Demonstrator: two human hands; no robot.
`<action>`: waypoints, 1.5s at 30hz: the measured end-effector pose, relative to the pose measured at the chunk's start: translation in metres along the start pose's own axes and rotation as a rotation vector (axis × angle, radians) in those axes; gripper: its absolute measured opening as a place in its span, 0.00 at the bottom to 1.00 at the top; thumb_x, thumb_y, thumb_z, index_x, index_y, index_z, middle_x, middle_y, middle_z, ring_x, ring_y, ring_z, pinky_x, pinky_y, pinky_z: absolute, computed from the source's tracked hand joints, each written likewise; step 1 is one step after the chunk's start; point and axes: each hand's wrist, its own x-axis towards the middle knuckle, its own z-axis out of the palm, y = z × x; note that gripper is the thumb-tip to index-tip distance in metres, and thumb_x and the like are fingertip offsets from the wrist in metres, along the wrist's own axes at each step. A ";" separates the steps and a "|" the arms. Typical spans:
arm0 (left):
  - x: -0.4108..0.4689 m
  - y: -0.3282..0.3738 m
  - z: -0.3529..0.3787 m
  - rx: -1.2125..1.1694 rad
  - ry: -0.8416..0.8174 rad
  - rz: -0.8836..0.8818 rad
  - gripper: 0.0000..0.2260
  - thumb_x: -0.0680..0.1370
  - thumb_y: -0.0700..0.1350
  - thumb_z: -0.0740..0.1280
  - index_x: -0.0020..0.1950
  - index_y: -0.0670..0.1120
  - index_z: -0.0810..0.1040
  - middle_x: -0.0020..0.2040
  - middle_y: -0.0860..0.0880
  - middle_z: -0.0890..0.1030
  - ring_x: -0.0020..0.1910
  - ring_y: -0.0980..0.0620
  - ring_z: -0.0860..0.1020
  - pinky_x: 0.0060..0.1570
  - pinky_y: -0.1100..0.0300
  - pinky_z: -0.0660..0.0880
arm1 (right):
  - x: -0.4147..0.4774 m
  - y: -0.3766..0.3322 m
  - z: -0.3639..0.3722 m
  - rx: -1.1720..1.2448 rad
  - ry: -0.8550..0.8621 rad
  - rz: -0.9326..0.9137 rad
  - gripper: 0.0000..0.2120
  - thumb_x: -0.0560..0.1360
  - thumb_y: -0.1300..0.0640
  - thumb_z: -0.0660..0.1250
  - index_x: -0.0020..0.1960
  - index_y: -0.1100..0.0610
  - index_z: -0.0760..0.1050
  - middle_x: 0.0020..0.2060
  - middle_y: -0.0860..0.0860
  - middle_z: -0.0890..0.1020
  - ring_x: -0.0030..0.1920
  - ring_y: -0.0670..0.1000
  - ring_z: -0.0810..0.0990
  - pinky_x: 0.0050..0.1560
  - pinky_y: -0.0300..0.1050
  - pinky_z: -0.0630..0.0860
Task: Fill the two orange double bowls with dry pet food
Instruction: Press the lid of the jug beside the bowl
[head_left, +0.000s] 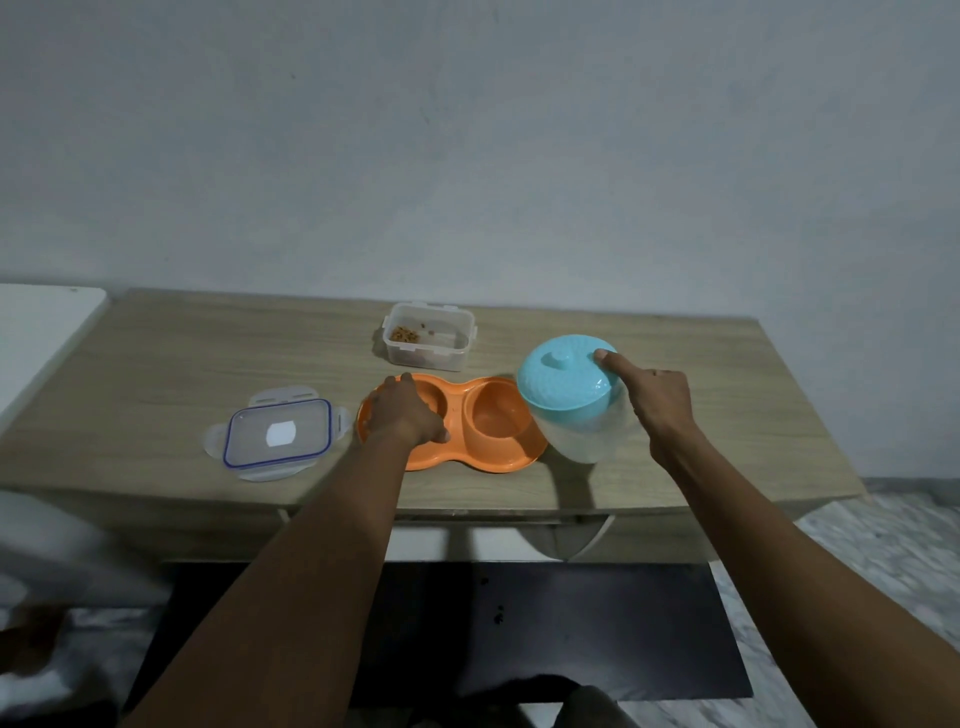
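Head: left hand (402, 415) covers bowl (519, 458) (right hand (661, 400) seemingly grips jar (584, 436)).

Counts, centre of frame:
- Orange double bowl (467, 423): one seen, with two wells; possibly a second nested under it, the edge is too dim to tell.
- Clear rectangular container (428, 340): one, behind the bowl, holding one small heap of kibble (404, 334); pieces too small to count.
- Clip lid (278, 434) with blue seal: one, left of centre.
- Jar (587, 434): one, right of centre, with one turquoise cap (563, 382).
- Hands: two, left hand (402, 415) and right hand (660, 400).
- Counter (208, 358): one.
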 end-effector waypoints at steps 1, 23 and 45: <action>0.000 0.000 0.000 -0.002 0.002 0.001 0.54 0.62 0.51 0.83 0.79 0.42 0.56 0.78 0.42 0.61 0.76 0.40 0.61 0.70 0.45 0.68 | -0.001 0.000 -0.001 -0.027 -0.001 -0.002 0.40 0.56 0.33 0.79 0.44 0.71 0.80 0.36 0.55 0.78 0.39 0.54 0.75 0.41 0.51 0.69; 0.004 0.001 0.003 0.009 0.004 -0.021 0.53 0.62 0.50 0.83 0.79 0.43 0.57 0.77 0.42 0.62 0.76 0.38 0.60 0.69 0.40 0.68 | -0.004 -0.003 -0.009 -0.147 0.008 -0.015 0.40 0.59 0.35 0.79 0.47 0.72 0.80 0.37 0.54 0.79 0.40 0.53 0.76 0.40 0.50 0.70; 0.005 0.001 0.004 0.000 0.007 -0.021 0.53 0.62 0.49 0.83 0.79 0.43 0.56 0.77 0.42 0.62 0.77 0.39 0.60 0.71 0.43 0.66 | -0.006 -0.009 -0.009 -0.156 0.033 0.003 0.36 0.55 0.31 0.77 0.41 0.65 0.80 0.40 0.53 0.80 0.43 0.55 0.77 0.41 0.51 0.71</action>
